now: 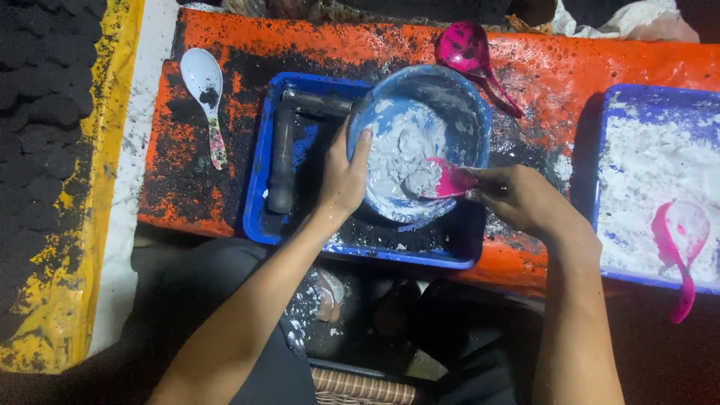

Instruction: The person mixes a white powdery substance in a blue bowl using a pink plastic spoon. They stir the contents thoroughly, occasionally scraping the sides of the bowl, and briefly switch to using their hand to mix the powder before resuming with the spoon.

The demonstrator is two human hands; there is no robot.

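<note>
Head view: your left hand (341, 180) grips the bowl (420, 142) rim, your right hand (517, 196) pinches a pink spoon (442, 180) in its paste, above a blue tray (300, 187) on a soot-blackened orange sheet (570, 67).

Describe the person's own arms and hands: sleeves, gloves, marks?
Both arms are bare up to where they leave the frame: no sleeves, gloves, watch or rings visible. The left hand and right hand are bare; any powder or paste smears on them can't be made out.
</note>
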